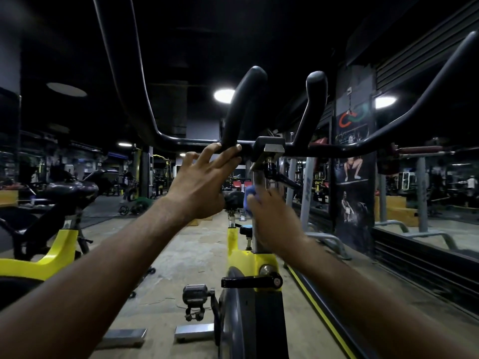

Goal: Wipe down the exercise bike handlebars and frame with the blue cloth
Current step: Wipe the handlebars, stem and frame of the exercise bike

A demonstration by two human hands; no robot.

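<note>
A yellow and black exercise bike (255,260) stands right in front of me, seen from low down. Its black handlebars (243,104) spread wide overhead. My left hand (201,182) rests on the crossbar at the base of the left inner horn, fingers draped over it. My right hand (272,216) presses a blue cloth (251,194) against the grey steel handlebar post (259,182) just below the clamp. The hand is blurred and hides most of the cloth.
A second yellow bike (51,244) stands to the left. The bike's pedal (194,297) and crank (251,281) sit low in front. A mirrored wall (427,203) with a yellow-striped floor rail (321,314) runs along the right. Gym machines fill the background.
</note>
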